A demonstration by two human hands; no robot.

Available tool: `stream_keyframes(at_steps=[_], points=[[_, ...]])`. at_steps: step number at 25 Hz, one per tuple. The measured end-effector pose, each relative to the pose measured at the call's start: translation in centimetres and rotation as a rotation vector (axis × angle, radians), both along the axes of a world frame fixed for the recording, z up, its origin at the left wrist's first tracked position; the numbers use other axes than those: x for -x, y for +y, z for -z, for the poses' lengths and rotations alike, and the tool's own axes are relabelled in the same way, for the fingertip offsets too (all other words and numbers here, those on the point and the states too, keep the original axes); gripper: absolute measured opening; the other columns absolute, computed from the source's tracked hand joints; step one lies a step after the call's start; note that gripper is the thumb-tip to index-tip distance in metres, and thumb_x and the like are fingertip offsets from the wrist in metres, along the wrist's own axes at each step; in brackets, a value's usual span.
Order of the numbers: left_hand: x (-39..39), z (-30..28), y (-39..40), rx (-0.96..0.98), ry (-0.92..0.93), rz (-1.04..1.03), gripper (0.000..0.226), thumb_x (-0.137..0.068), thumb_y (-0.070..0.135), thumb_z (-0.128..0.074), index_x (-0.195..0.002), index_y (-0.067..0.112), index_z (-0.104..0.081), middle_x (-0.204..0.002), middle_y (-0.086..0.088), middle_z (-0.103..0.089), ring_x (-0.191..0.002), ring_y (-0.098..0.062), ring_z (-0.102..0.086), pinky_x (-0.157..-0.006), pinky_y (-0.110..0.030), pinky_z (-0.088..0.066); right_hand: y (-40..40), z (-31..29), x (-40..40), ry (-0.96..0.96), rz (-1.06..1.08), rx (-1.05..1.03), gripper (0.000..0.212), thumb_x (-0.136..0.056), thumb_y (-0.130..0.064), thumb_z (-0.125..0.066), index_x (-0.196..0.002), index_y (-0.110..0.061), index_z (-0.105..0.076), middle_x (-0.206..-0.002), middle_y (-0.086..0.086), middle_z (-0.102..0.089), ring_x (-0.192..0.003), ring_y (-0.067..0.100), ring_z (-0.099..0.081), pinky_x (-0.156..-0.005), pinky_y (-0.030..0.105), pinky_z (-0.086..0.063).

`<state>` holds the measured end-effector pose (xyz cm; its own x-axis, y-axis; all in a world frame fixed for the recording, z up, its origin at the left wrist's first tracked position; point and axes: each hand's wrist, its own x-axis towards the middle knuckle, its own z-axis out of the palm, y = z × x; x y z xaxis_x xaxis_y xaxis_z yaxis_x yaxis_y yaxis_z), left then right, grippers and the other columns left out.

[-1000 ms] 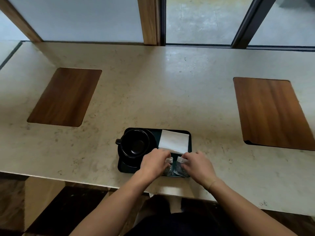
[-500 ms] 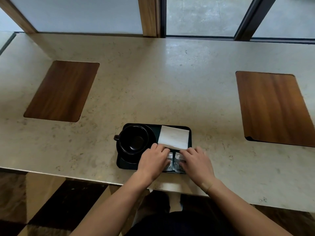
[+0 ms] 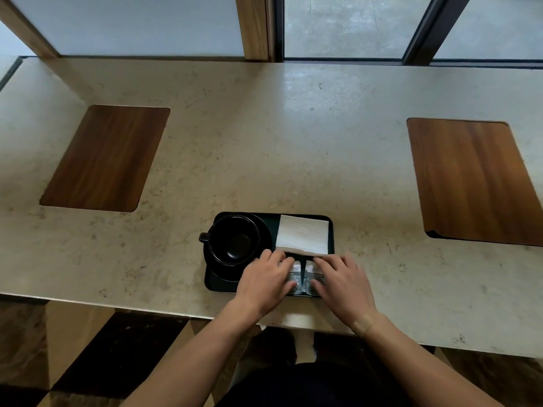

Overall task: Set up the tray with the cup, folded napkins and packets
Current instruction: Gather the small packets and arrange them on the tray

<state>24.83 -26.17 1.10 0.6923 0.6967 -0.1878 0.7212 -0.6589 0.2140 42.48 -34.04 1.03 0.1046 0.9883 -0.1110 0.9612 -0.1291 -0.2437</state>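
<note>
A black rectangular tray (image 3: 273,218) lies near the front edge of the stone counter. On its left half a black cup (image 3: 233,240) stands on a black saucer (image 3: 264,230), handle to the left. A folded white napkin (image 3: 302,237) fills the tray's back right corner. Two clear packets (image 3: 300,277) lie side by side in the front right corner. My left hand (image 3: 266,282) rests flat on the left packet and my right hand (image 3: 342,282) on the right packet, fingers straight, fingertips near the napkin's front edge. Most of both packets is hidden under my hands.
The beige stone counter (image 3: 293,142) carries two inlaid wooden panels, one at the left (image 3: 105,158) and one at the right (image 3: 476,180). Windows with wooden and dark frames run along the back. The counter's front edge lies just below the tray.
My fingers went from pinching the packets' upper ends to lying flat on them. The packets settled side by side on the tray below the napkin.
</note>
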Motion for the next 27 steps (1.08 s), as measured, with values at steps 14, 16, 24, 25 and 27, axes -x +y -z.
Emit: stream_keyframes(at_steps=[14,16,24,25,27], points=[[4.6,-3.3,0.4,-0.008,-0.352,-0.061,0.035,-0.092,0.043,-0.055,-0.122,0.024,-0.059,-0.110,0.006,-0.061,-0.094,-0.008,-0.057,-0.066,-0.027,-0.056,1.5,-1.9,2.1,0.102,-0.013,-0.154,0.033,-0.082,-0.032,-0.072,-0.111,-0.017,-0.067,-0.097,0.000,-0.069,-0.083,0.020,-0.059,-0.065,0.030,-0.047],[6.9,-3.9,1.4,-0.037,-0.443,-0.132,0.029,-0.092,0.039,-0.057,-0.116,0.023,-0.063,-0.104,0.007,-0.063,-0.088,-0.006,-0.058,-0.063,-0.023,-0.054,2.4,-2.1,3.1,0.138,-0.012,-0.138,0.035,-0.085,-0.034,-0.069,-0.116,-0.018,-0.066,-0.099,0.000,-0.069,-0.086,0.020,-0.059,-0.068,0.030,-0.048],[14.6,-2.1,5.7,0.020,-0.581,-0.603,0.020,-0.089,0.028,-0.067,-0.109,0.024,-0.065,-0.089,0.013,-0.062,-0.065,-0.005,-0.055,-0.059,-0.028,-0.052,5.6,-2.2,5.5,0.101,-0.061,-0.135,0.039,-0.088,-0.030,-0.065,-0.124,-0.017,-0.061,-0.120,0.001,-0.064,-0.103,0.026,-0.056,-0.082,0.040,-0.050],[14.9,-1.5,5.8,0.075,-0.582,-0.657,0.023,-0.089,0.030,-0.066,-0.111,0.025,-0.064,-0.088,0.014,-0.062,-0.068,-0.005,-0.057,-0.062,-0.029,-0.054,6.2,-2.1,5.6,0.113,-0.049,-0.110,0.039,-0.091,-0.030,-0.061,-0.128,-0.018,-0.058,-0.124,0.000,-0.063,-0.106,0.026,-0.054,-0.084,0.040,-0.048],[15.2,-0.2,5.5,0.217,-0.561,-0.731,0.029,-0.088,0.034,-0.066,-0.116,0.027,-0.061,-0.088,0.015,-0.064,-0.074,-0.005,-0.061,-0.068,-0.031,-0.056,7.2,-1.7,5.6,0.119,-0.033,-0.039,0.039,-0.095,-0.030,-0.052,-0.133,-0.021,-0.053,-0.129,-0.002,-0.060,-0.111,0.025,-0.050,-0.087,0.039,-0.045]])
